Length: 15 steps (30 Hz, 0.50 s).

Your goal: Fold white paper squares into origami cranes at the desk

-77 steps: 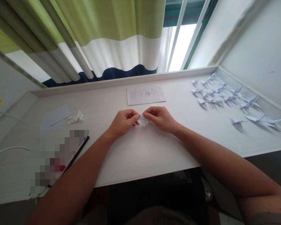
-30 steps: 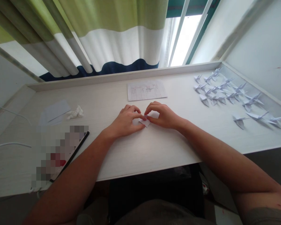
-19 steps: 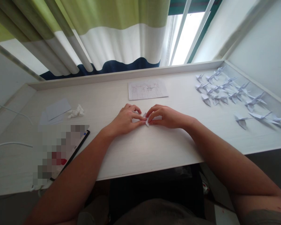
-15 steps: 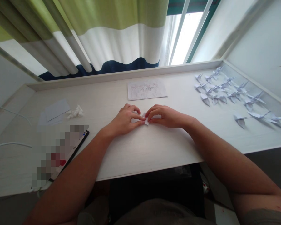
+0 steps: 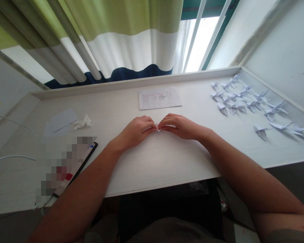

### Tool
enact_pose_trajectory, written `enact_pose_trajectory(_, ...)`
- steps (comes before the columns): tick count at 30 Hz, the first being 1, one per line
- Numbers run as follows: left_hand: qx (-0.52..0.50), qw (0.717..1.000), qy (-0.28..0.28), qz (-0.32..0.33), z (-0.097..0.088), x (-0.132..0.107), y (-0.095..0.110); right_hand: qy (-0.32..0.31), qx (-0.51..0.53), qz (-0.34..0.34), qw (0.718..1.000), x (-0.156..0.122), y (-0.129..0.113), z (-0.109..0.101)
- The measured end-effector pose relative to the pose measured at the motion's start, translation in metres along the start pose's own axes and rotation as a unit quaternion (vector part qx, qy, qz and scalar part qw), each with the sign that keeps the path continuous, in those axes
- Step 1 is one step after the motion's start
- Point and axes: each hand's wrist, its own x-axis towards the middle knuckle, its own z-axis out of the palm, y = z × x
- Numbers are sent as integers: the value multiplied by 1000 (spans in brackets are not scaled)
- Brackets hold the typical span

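A small folded piece of white paper (image 5: 157,127) lies at the middle of the white table (image 5: 152,158), almost wholly hidden by my fingers. My left hand (image 5: 138,130) has its fingers curled and pinched on the paper's left side. My right hand (image 5: 178,125) meets it from the right, fingertips pressed together on the same paper. Both hands rest low on the tabletop and their fingertips touch.
Several folded paper cranes (image 5: 239,99) stand at the far right. A printed sheet (image 5: 159,98) lies behind my hands. Blank paper sheets (image 5: 62,119) and a crumpled scrap (image 5: 83,122) sit at the left, a phone (image 5: 73,162) and white cables (image 5: 7,158) nearer. Curtains hang behind.
The paper was held up between both hands, then brought down to the table. My fingers have since closed over it, so less of it shows now.
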Motion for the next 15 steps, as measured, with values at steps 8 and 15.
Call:
enact_pose_trajectory(8,4,1000,-5,-6,-4,-1,5,9,-35,24,999,-2,-7,1)
enact_pose_trajectory(15,-36,998,-45,-31,-13,-2,14,-15,15,24,999,-1,-7,-1)
